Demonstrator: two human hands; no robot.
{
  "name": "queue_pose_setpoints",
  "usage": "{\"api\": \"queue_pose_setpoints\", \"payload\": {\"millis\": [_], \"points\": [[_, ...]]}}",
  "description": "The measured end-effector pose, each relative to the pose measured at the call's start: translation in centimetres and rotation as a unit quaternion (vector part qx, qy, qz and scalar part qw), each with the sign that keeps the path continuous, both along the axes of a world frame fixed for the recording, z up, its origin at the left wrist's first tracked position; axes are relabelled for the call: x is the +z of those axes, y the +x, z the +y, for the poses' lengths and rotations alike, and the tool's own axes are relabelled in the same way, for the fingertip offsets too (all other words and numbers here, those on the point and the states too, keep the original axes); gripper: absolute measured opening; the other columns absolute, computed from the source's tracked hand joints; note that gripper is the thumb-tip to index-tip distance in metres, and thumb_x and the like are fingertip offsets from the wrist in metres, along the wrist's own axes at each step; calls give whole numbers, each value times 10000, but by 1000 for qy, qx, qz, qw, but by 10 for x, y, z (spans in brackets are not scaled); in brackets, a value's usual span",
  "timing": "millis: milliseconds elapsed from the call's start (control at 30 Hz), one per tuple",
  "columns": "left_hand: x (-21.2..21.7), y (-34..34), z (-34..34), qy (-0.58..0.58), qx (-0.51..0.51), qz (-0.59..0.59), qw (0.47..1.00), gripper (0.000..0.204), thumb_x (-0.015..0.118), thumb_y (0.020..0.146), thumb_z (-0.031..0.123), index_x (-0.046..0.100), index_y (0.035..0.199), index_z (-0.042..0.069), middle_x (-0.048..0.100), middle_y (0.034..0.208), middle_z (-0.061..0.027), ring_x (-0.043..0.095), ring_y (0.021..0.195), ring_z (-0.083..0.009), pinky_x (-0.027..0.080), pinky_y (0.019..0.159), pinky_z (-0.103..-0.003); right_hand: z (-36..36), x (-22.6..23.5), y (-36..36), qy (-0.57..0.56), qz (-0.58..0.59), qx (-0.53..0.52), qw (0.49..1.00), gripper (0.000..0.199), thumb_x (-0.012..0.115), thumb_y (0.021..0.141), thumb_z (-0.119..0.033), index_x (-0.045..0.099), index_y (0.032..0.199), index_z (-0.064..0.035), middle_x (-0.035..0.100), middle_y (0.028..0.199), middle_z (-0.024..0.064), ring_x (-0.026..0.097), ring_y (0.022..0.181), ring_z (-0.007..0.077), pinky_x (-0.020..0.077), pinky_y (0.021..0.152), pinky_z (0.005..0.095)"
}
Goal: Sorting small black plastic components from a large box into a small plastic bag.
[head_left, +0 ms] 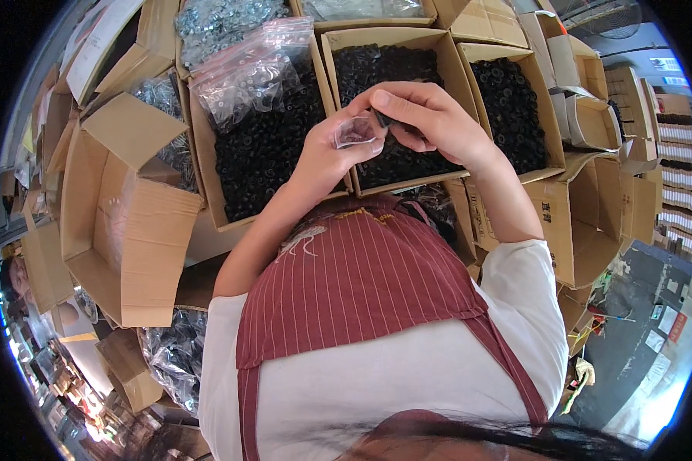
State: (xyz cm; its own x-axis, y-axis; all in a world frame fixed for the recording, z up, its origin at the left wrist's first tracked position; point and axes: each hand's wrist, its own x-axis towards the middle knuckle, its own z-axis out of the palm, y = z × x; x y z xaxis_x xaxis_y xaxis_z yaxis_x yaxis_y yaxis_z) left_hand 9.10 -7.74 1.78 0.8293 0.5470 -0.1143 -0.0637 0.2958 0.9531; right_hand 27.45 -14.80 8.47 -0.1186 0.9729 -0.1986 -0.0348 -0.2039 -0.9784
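My left hand [324, 154] is closed around a small clear plastic bag [354, 132], over the near side of the middle cardboard box [407, 187]. Fingers of my right hand [442, 123] are bent together beside the bag, touching the left hand. A small dark piece [380, 118] shows between the hands; its kind is mostly hidden by the fingers. Beneath the hands, small black parts [384, 65] fill the middle box. Black ring-shaped pieces [273, 154] lie in the box to the left, and black washers [507, 115] in the one to the right.
Zip bags [246, 84] of small washers rest on the left box. Loose metal washers [227, 23] fill a box behind. An open carton [100, 207] with raised flaps stands at the left, another [592, 223] at the right. A dark plastic bag [173, 357] lies low at the left.
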Motion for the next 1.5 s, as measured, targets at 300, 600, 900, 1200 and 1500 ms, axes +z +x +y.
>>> {"api": "queue_pose_setpoints", "payload": {"millis": [300,600,900,1200,1500], "points": [[6,-5,-4,-48,10,17,999,289,720,848,63,609,1114,41,653,984,-20,603,931,-125,464,859,-302,3,8,1,-11,69,61,996,440,572,873,-56,617,1308,-15,587,748,-13,423,525,20,288,437,193],[18,-8,-9,-48,26,-5,998,479,685,830,9,560,1293,4,669,1083,-62,628,1017,-156,477,912,-311,1,9,-13,89,-27,64,994,508,520,839,21,622,1332,-45,713,1067,31,482,547,27,371,445,185],[4,-9,-6,-28,26,-33,999,498,682,803,-28,550,1283,-6,645,1187,-106,634,1058,-195,495,903,-330,1,16,-19,102,-44,72,991,537,532,870,3,558,1402,-67,701,1172,62,500,533,23,406,449,178],[6,-10,-7,-38,52,-14,998,249,701,877,23,630,1116,6,665,1013,-51,642,996,-154,504,890,-298,10,4,-2,8,225,-32,974,355,512,1037,-237,613,1276,5,683,1148,81,487,610,47,342,506,203],[6,-9,-3,-65,115,-17,991,247,678,864,62,643,1100,1,667,1042,-78,661,1039,-203,482,927,-322,-4,-54,20,-103,415,-171,888,418,465,972,-6,443,1369,121,499,1367,257,492,1315,357,422,1149,433]]}}
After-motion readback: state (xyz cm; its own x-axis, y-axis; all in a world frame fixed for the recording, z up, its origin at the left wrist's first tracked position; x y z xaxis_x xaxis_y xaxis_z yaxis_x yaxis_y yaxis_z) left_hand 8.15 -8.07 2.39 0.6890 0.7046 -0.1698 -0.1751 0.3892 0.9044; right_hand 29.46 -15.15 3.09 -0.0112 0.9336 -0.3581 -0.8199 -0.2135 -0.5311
